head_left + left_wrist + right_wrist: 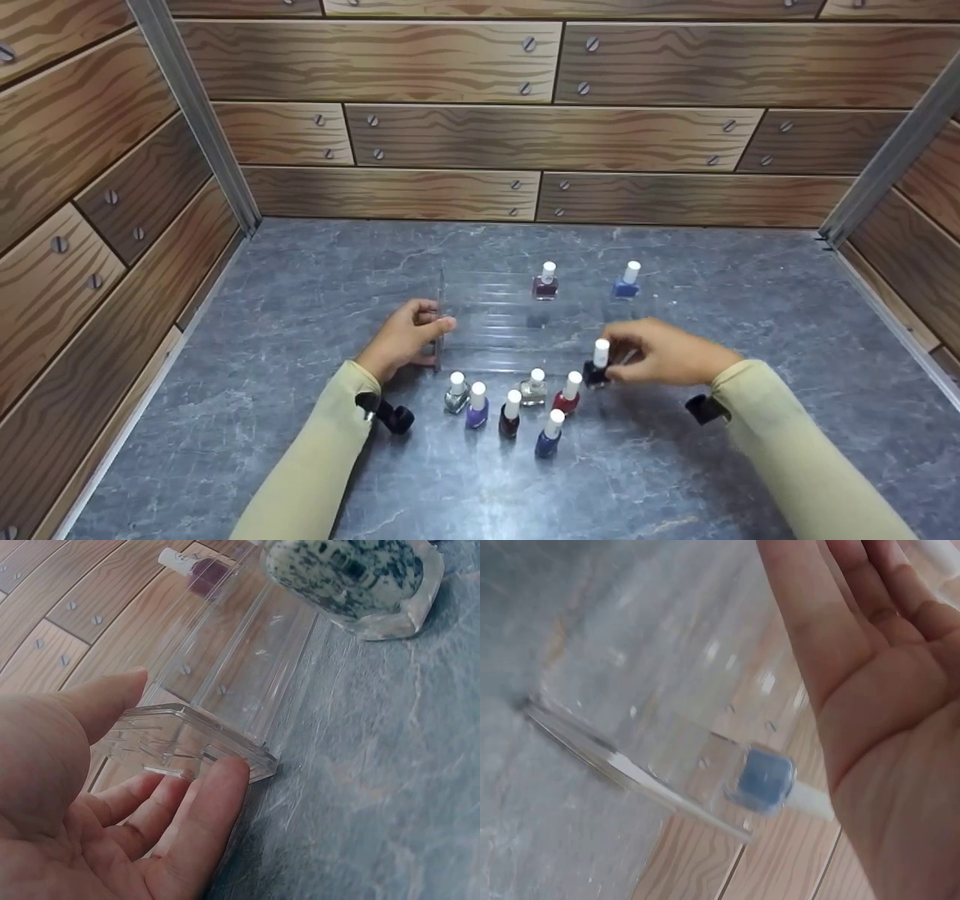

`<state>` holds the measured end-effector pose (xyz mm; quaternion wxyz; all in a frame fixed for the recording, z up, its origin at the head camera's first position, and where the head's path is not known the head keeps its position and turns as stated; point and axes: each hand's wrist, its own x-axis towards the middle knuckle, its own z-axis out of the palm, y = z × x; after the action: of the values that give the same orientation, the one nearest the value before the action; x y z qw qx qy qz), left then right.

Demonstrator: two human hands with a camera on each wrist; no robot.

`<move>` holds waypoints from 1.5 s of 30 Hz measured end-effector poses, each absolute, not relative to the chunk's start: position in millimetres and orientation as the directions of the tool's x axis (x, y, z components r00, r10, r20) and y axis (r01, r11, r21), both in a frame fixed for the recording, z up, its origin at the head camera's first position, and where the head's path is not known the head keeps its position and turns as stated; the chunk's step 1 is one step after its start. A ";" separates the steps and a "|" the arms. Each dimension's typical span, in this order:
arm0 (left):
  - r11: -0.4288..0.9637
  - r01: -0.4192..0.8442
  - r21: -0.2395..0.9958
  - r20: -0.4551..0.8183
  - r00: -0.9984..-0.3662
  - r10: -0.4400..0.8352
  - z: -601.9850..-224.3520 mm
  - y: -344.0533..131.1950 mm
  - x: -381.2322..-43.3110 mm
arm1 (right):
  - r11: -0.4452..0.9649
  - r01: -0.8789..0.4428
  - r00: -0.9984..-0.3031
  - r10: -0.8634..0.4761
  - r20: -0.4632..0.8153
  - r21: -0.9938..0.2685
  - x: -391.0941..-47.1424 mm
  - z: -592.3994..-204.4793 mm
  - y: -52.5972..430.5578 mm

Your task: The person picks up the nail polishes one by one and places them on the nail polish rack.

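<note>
Well apart, left grip (405,336) curled around a clear rack's end (184,731), right grip (664,352) turned inward, pinching a black bottle (595,374).

Glare on tabletop (480,487), right-wrist view — blurred

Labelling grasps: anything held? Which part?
Left hand: clear rack, by its left end panel. Right hand: at the black bottle; whether it grips it cannot be told.

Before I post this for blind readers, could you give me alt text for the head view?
A person's left hand holds the end of a clear plastic rack while the right hand is at a black nail polish bottle. Six more bottles stand in front, with a maroon bottle and a light-blue bottle farther back.
</note>
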<state>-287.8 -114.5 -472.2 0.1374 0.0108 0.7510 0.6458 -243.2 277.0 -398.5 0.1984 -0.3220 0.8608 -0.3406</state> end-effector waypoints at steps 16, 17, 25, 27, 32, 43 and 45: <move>0.159 -0.175 0.972 -0.205 -0.958 0.201 -476.7 -117.6 -288.6 | 0.461 -0.404 -0.861 -0.482 0.159 -0.790 -260.0 -396.1 265.7; 0.161 -0.177 0.971 -0.208 -0.957 0.201 -477.1 -117.9 -288.6 | 0.452 -0.398 -0.870 -0.463 0.172 -0.798 -260.1 -394.4 263.0; 0.168 -0.180 0.969 -0.208 -0.963 0.173 -475.7 -120.2 -288.1 | 0.345 -0.383 -0.905 -0.326 0.273 -0.857 -263.6 -386.5 232.9; 0.164 -0.184 0.969 -0.213 -0.961 0.179 -475.2 -119.9 -287.7 | 0.307 -0.382 -0.910 -0.291 0.296 -0.872 -263.8 -388.3 228.5; 0.162 -0.193 0.968 -0.221 -0.959 0.179 -474.3 -118.8 -286.3 | 0.301 -0.374 -0.922 -0.222 0.317 -0.877 -263.3 -395.0 226.7; 0.149 -0.215 0.965 -0.240 -0.954 0.178 -469.6 -112.4 -285.7 | 0.347 -0.350 -0.931 -0.233 0.281 -0.870 -267.7 -405.5 228.6; 0.149 -0.214 0.965 -0.240 -0.953 0.183 -469.6 -112.0 -285.9 | 0.343 -0.354 -0.929 -0.235 0.285 -0.870 -267.3 -405.7 228.4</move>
<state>-285.9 -112.0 -469.6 0.1523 -0.0106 0.7425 0.6522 -267.3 228.4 -405.7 -0.0544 -0.1800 0.8177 -0.5440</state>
